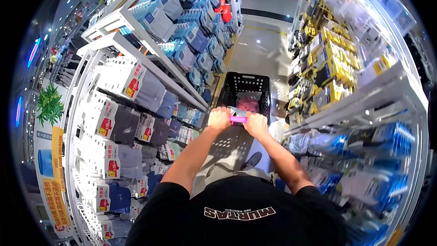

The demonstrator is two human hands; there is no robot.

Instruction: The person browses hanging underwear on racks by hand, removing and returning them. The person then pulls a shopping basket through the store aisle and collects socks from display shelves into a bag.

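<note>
Both my hands (237, 122) grip the pink handle (238, 119) (one each side), probably to steer the black basket (248, 78) evenly.

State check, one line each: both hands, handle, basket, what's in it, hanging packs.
Left hand: closed on the handle.
Right hand: closed on the handle.
Pink handle: gripped at both ends.
Basket: open-topped, part-filled.
Red packet: inside the basket; seal unclear.
Blue packs: hanging in rows, left.
Yellow packs: hanging in rows, right.
</note>
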